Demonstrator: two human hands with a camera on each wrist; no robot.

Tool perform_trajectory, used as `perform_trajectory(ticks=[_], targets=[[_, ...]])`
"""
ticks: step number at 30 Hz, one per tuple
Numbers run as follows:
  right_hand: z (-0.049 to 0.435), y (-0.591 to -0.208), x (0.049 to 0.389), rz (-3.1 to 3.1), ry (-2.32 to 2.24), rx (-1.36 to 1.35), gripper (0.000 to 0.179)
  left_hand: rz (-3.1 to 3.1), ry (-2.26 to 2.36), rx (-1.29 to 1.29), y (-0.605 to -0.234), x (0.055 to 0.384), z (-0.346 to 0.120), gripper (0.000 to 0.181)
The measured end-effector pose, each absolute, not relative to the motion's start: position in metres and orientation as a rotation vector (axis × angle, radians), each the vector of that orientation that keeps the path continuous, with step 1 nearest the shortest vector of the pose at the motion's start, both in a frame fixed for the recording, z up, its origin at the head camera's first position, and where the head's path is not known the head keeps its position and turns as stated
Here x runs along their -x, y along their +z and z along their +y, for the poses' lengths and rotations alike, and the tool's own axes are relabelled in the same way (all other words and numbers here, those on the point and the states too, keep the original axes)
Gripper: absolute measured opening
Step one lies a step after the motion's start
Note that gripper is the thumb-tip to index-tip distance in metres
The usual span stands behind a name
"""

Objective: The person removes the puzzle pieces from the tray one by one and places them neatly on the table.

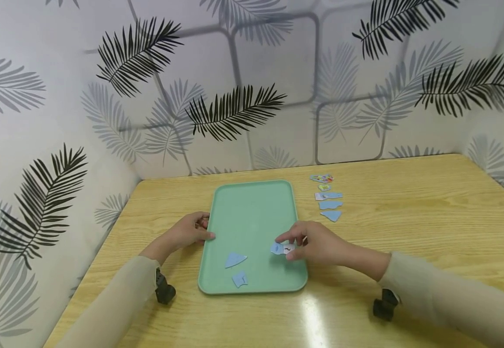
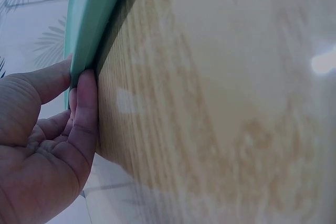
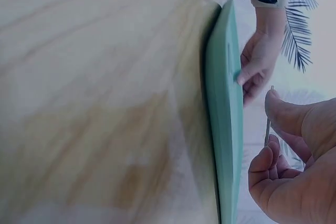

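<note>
A dark device [image 1: 384, 307] sits under the right sleeve [image 1: 435, 287], and another [image 1: 164, 289] beside the left sleeve [image 1: 121, 295]. Just beyond lies the green tray [image 1: 252, 212], flat on the wooden tabletop [image 1: 430, 212]. Toward its near edge rests a notched blue piece [image 1: 238, 279], and just past that a pointed blue piece [image 1: 235, 259], the two apart. The right hand [image 1: 317, 243] holds a blue-and-white piece [image 1: 277, 248] over the tray's right side, its thumb and fingers clamped on it; the right wrist view shows this piece edge-on. At the tray's left rim, the left hand [image 1: 187, 230] grips with thumb above and fingers tucked below. Farther off, right of the tray, five pieces line up on the tabletop: a blue wedge [image 1: 332, 215], a blue strip [image 1: 331, 205], a blue-and-white strip [image 1: 331, 195], a small yellow-green piece [image 1: 324, 187] and a multicoloured piece [image 1: 322, 178]. Behind stands a leaf-patterned wall [image 1: 278, 130].
</note>
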State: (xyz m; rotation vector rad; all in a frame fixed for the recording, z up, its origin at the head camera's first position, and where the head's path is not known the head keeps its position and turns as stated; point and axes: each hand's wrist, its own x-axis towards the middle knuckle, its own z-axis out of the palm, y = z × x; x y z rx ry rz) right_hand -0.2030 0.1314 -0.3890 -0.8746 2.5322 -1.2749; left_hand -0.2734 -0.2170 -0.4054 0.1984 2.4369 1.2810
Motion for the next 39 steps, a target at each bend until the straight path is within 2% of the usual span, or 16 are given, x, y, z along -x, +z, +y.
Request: perform_trajectory(ticks=[39], targets=[[0.223,-0.394,0.228,2.706,-1.218,0.589,0.034,2.424,1.29,-0.219,-0.406,0.273,-0.219,0.063]])
